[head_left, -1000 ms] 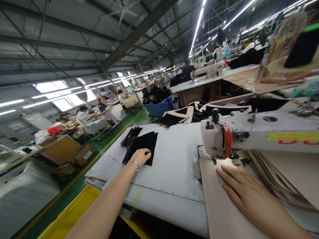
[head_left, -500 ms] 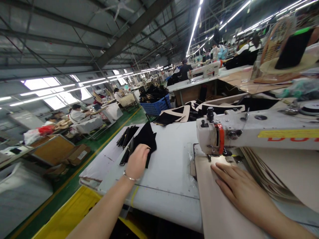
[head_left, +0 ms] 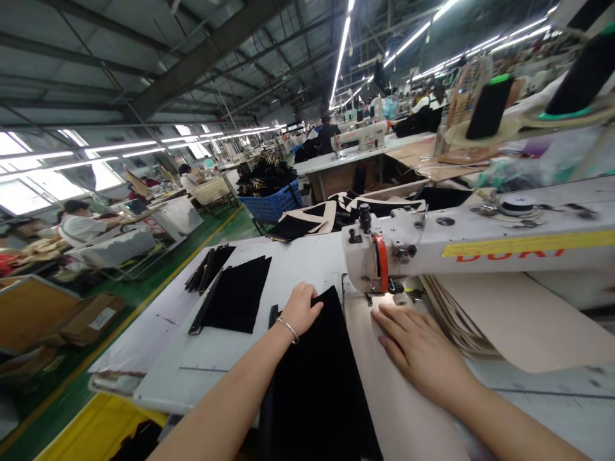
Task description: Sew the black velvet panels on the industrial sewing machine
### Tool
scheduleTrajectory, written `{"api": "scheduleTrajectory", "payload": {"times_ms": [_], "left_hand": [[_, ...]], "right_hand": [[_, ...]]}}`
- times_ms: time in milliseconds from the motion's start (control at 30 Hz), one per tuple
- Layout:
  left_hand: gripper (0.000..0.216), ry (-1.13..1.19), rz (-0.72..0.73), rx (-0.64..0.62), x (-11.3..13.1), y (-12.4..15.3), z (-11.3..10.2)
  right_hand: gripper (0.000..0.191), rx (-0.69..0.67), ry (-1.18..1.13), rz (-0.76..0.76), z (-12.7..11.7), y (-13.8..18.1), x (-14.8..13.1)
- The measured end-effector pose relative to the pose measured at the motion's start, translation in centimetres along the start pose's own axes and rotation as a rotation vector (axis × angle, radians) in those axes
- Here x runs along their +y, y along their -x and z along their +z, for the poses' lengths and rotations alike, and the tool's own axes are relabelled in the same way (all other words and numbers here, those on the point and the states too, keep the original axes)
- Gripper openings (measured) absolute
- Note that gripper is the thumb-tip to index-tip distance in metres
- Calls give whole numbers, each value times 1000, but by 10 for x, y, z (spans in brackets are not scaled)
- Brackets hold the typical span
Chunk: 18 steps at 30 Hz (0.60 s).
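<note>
My left hand [head_left: 300,312] pinches the top of a black fabric piece [head_left: 321,390], which has a stiff dark strip along its left side. This piece hangs over the table's front edge, just left of a beige panel [head_left: 379,378]. My right hand [head_left: 416,349] lies flat on that panel, fingers stretched out close to the needle area of a sewing machine [head_left: 504,240]. The panel's far end is beneath the machine's presser foot [head_left: 369,298]. Farther left on the table lie another black fabric piece [head_left: 243,294] and a small pile of black pieces [head_left: 211,266].
Under the machine arm, beige panels [head_left: 523,320] are stacked at right. Beige and black pieces [head_left: 307,221] lie behind the table. A blue crate [head_left: 273,203] full of black items stands beyond, and a yellow bin [head_left: 96,426] at lower left. Other people sit at distant tables.
My left hand has moved right and nearer, bringing a black fabric piece from the left pile to beside the beige panel. My right hand stays on the panel. The view has turned right.
</note>
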<state>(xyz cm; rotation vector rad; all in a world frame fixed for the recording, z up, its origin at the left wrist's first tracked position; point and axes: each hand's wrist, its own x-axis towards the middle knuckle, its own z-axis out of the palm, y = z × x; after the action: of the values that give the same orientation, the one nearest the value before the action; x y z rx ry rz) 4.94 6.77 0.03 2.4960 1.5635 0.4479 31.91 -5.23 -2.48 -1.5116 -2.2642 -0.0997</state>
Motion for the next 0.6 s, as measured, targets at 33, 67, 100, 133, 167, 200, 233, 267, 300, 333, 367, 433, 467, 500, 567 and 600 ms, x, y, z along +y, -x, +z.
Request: {"api": "scheduleTrajectory", "payload": {"times_ms": [33,67,100,133,167,200,233,267,300,333,367,433,467,500,567,600], "left_hand": [[10,28,17,-7,9,4,0],[11,72,41,-19,18,8,1],[13,130,70,-37,27,11,2],[15,191,100,-59,36,14,3],[16,246,124,-77,45,14,6],[16,285,137,-88,54,14,8],[14,299,136,-90,61,12,12],[11,286,124,-86,68,8,15],[9,260,105,-79,73,5,18],[8,232,85,-74,77,1,20],[7,209,72,-74,80,-3,22],[9,180,58,-79,82,-8,25],[9,172,51,-74,82,-10,26],[9,166,43,-62,82,-11,26],[8,156,32,-32,81,-11,27],[8,150,27,-16,80,-10,28]], "right_hand": [[44,-2,0,4,-1,-1,-1],[43,-4,-1,7,-1,-1,-2],[43,-6,-3,10,-2,-2,-2],[42,-8,-5,12,-2,-2,-3],[42,-9,-8,14,-2,-2,-3],[42,-11,-11,14,-2,-2,-3],[43,-13,-13,14,-3,-2,-3],[43,-16,-15,12,-3,-2,-3],[43,-19,-17,9,-3,-1,-3],[43,-22,-18,7,-4,-1,-2],[43,-25,-19,6,-4,-1,-2],[44,-28,-19,7,-5,-1,-2],[45,-30,-19,9,-6,-1,-2],[46,-34,-19,10,-6,-1,-2],[49,-40,-20,14,-6,-1,-2],[50,-43,-19,17,-6,-1,-2]]}}
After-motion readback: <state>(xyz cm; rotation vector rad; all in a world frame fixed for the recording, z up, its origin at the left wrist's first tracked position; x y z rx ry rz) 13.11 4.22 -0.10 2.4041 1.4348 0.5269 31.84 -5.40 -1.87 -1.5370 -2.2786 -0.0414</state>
